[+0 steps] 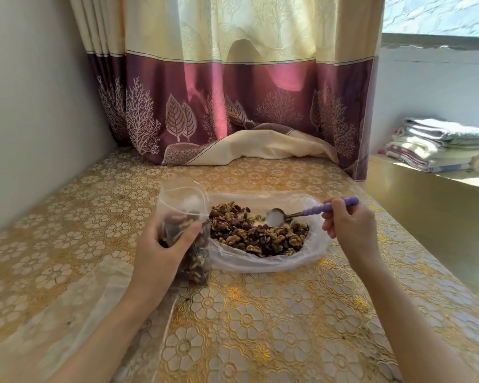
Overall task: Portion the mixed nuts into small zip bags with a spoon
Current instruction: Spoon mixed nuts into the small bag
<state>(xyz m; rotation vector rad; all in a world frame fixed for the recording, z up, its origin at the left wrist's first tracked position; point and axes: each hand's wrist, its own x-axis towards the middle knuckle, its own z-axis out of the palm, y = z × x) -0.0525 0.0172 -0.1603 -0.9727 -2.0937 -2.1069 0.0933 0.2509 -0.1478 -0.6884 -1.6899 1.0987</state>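
Forearms reach in from the near edge over a tablecloth (260,327) patterned with gold flowers. Just ahead, the left hand (161,252) wraps its fingers and thumb round a small zip bag (181,217), standing upright on the cloth and already well filled with nuts; its mouth gapes open at the top, tilted a little toward the pile. Touching the bag's right side lies a larger clear plastic bag (263,261), spread flat like a tray, with the mixed nuts (257,234) (walnuts, raisins, green seeds) heaped in it. The right hand (349,222) pinches the purple beaded handle of a spoon (296,215), whose bowl hangs empty just over the far edge of the heap.

The step in hand looks like loading another scoop. To do it well, I would dip the bowl low into the thick of the pile, lift it level, and carry it the short way across to the open mouth, keeping the left grip below the zip so the opening stays wide and nothing spills on the cloth. The bag seems nearly full, so a modest scoop should do.

Farther back a cream and maroon curtain (233,111) pools on the table, and folded blankets (440,145) sit at far right
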